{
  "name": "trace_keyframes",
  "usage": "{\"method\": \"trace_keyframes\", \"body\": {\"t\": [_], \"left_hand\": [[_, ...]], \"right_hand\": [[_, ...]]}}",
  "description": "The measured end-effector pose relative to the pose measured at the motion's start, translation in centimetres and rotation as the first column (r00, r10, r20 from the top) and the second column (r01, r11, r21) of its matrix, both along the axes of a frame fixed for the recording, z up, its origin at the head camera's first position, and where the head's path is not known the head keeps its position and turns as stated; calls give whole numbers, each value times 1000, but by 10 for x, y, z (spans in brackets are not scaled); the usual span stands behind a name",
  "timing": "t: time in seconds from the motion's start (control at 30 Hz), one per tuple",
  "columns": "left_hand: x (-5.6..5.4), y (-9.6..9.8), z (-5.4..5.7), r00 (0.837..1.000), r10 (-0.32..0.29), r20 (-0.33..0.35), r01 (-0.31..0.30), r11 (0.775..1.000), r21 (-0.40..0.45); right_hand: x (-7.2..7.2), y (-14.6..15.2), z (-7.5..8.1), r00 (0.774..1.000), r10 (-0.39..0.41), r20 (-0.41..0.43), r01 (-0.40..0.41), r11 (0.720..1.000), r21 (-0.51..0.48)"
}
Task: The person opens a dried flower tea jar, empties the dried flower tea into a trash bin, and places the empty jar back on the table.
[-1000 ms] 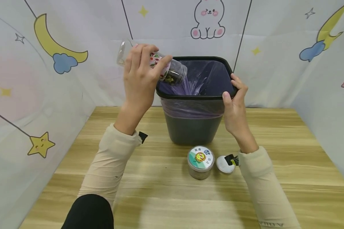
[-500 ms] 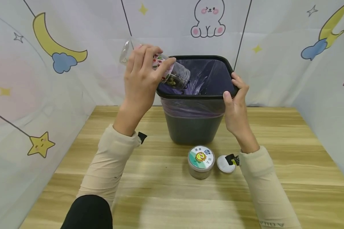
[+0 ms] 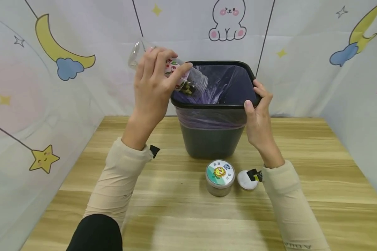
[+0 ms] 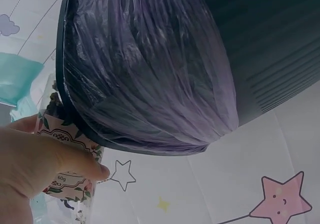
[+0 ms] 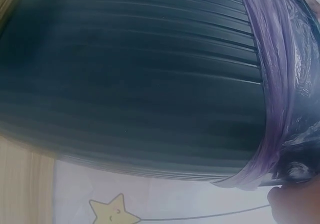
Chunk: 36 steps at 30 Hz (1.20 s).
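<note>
My left hand (image 3: 154, 83) grips a clear plastic jar (image 3: 198, 78) with a floral label (image 4: 70, 149). The jar is tilted, its mouth low and over the left side of a dark trash can (image 3: 212, 143). Dark and yellowish dried bits (image 3: 187, 89) lie near the jar's mouth. With fingers over the rim and thumb on the outside, my right hand (image 3: 259, 118) holds the can's right edge. A purple bag (image 4: 165, 74) lines the can and folds over its outside.
In front of the can stands a round lidded tub (image 3: 220, 177) with a sunflower sticker. Beside it lies a small white lid (image 3: 247, 180). Wooden tabletop (image 3: 138, 209) spreads beneath, and a printed cloth (image 3: 176, 21) hangs behind.
The jar has dipped slightly toward the can and shifted a little, still in the left hand. Its dark contents near the mouth look fewer. The right hand keeps its hold on the rim.
</note>
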State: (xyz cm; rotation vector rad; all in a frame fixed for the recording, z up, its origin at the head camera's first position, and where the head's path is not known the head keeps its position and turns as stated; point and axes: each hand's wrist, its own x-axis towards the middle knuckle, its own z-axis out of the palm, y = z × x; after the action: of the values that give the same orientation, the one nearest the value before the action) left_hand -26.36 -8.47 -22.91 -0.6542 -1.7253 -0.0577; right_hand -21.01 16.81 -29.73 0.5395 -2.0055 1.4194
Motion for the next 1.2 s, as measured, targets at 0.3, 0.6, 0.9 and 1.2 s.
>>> {"method": "trace_keyframes", "body": {"t": [0.3, 0.6, 0.9, 1.2], "left_hand": [[-1, -2, -3, 1000, -14, 11, 14, 1000, -8], [2, 4, -1, 999, -37, -35, 37, 999, -21], [-1, 2, -1, 1000, -2, -14, 1, 1000, -19], [0, 3, 1, 1000, -12, -17, 11, 999, -53]], "right_hand": [[1, -1, -1, 1000, 8, 17, -9, 1000, 4], [0, 0, -2, 1000, 12, 7, -12, 1000, -2], [0, 0, 0, 1000, 9, 8, -9, 1000, 3], [-1, 0, 0, 1000, 7, -7, -7, 1000, 17]]}}
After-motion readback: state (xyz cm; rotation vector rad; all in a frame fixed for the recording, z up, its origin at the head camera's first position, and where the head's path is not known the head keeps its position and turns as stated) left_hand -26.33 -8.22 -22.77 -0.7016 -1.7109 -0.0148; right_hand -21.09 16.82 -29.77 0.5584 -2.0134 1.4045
